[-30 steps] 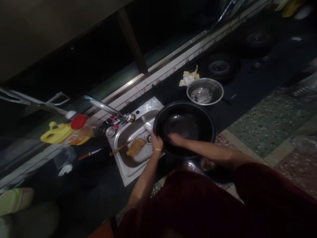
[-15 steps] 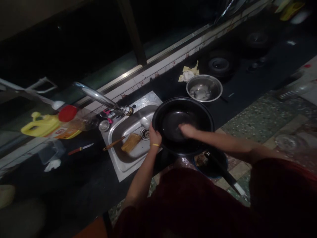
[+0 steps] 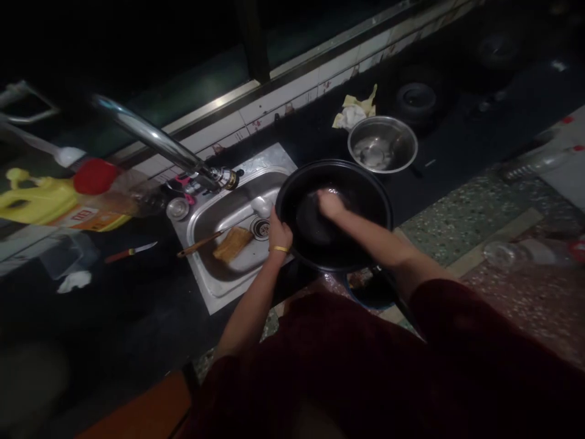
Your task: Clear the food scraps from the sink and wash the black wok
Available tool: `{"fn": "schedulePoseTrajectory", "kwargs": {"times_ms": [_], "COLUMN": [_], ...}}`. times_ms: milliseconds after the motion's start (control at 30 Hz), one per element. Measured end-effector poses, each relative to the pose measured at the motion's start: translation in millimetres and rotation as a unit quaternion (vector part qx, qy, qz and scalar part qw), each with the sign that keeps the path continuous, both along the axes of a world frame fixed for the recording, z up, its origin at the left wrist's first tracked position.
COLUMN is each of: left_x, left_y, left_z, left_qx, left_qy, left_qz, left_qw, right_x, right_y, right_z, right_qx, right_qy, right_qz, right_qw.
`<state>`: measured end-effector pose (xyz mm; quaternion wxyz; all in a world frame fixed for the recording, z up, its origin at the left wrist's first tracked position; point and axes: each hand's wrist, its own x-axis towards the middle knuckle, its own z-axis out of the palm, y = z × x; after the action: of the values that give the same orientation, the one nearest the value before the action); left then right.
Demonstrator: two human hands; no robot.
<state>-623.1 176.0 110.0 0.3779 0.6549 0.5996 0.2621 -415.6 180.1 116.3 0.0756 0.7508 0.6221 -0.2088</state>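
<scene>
A large black wok [image 3: 365,238] is tilted beside the sink, its long handle running toward the lower right and now mostly behind my right arm. My left hand [image 3: 280,234], with a yellow band at the wrist, is closed on the wok's left rim. Inside the wok, my right hand [image 3: 331,204] presses against the inner surface with its fingers curled together. Whatever those fingers may hold is hidden. In the steel sink [image 3: 206,292] lie a tan sponge-like block [image 3: 233,244] and a wooden-handled utensil [image 3: 200,243].
A steel bowl [image 3: 406,146] and a crumpled yellow-white cloth [image 3: 354,114] stand behind the wok. A faucet [image 3: 150,135] arches by the sink. A knife [image 3: 130,252], a yellow jug [image 3: 41,201] and a red-lidded jar [image 3: 94,177] are at left. A bin-like container [image 3: 370,292] sits below the wok.
My right hand has moved up and left across the wok's inside. My left hand keeps its hold on the rim. The camera view has shifted slightly.
</scene>
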Motion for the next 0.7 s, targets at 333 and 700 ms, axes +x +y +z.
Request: {"fn": "schedulePoseTrajectory", "kwargs": {"times_ms": [333,700], "left_x": [-6.5,113.5], "left_y": [23.1,-17.1], "left_z": [28.9,4.7], "left_qx": [0.085,-0.067], "left_qy": [0.151,0.297], "left_qz": [-0.104,-0.386], "left_qw": [0.979,0.871], "right_x": [82.3,70.1], "right_y": [-97.5,-142.5], "right_z": [46.2,-12.3], "right_qx": [0.33,0.278], "right_qy": [0.102,0.233], "right_qz": [-0.144,-0.403], "right_qw": [0.927,0.841]}}
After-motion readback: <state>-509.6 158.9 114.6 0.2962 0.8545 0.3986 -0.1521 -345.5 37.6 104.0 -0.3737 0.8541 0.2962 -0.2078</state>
